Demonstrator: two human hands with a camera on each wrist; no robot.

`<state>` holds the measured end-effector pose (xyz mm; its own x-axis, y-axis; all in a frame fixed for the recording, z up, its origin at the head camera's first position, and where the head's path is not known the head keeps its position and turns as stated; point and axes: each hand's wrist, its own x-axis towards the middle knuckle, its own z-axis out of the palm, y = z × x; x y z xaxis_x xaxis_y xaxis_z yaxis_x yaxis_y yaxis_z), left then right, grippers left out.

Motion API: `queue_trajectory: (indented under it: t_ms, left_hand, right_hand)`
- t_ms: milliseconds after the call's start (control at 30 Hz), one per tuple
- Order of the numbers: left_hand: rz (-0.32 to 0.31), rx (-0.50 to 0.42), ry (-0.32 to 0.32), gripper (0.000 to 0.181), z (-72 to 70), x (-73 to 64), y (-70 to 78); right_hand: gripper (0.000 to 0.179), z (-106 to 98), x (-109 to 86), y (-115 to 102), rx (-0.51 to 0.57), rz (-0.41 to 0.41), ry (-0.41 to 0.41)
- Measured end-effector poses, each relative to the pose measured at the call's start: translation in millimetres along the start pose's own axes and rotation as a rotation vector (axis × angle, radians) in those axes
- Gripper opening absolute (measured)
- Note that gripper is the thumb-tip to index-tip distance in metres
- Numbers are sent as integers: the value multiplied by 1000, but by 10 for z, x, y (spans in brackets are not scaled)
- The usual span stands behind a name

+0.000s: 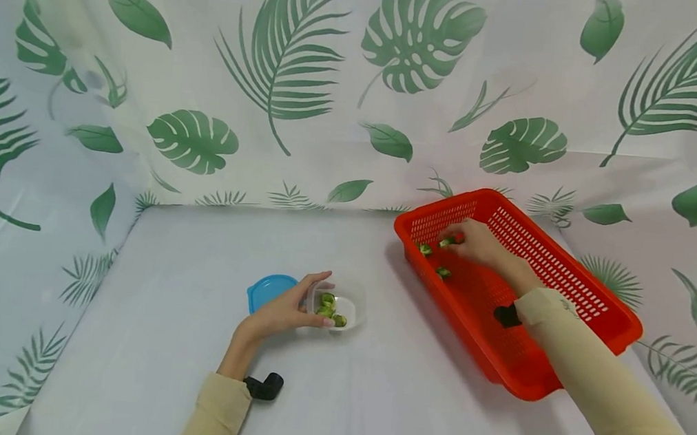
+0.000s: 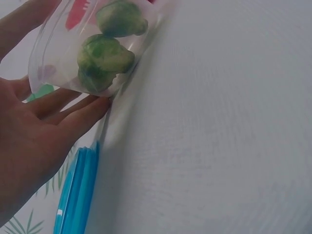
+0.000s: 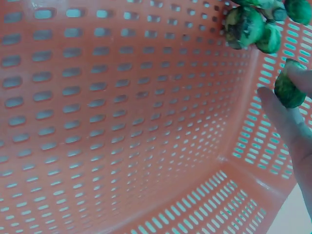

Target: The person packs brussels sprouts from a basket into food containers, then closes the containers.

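Leaf-printed sheeting backs a white worktop; on my head feed the left hand grips a clear container holding Brussels sprouts, near the worktop's middle, just right of a blue lid. I log the right hand pinching a single sprout inside the far end of a red basket, near the worktop's far right corner; loose sprouts lie toward its left wall.

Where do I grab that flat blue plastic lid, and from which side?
I'd pinch the flat blue plastic lid by its rim, coming from the left, where a small tab sticks out. It lies flat, so its edge seems easiest to grip. On its right, the left hand, holding the clear plastic container, would get in the way.
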<state>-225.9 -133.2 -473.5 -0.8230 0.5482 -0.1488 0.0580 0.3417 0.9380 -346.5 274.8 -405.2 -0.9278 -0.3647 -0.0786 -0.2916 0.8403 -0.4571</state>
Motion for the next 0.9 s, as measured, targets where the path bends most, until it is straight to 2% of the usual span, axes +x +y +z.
queue_trajectory:
  t_ms: [167,433,500,733,900]
  left_hand:
    - [0,-18,7,93,11,-14,4]
    - [-5,2,-21,93,111,40,-9]
    - [-4,-10,-19,93,123,47,-4]
    - [-11,-57,-24,94,92,14,10]
    - [-20,-26,13,94,71,-35,-20]
  right_hand:
    - [31,-10,-94,-28,81,40,41]
    - [28,-88,-342,-64,108,65,76]
    - [28,-110,-376,-99,117,51,79]
    - [30,-145,-399,-326,116,-88,140]
    - [28,-127,-361,-535,135,-107,140]
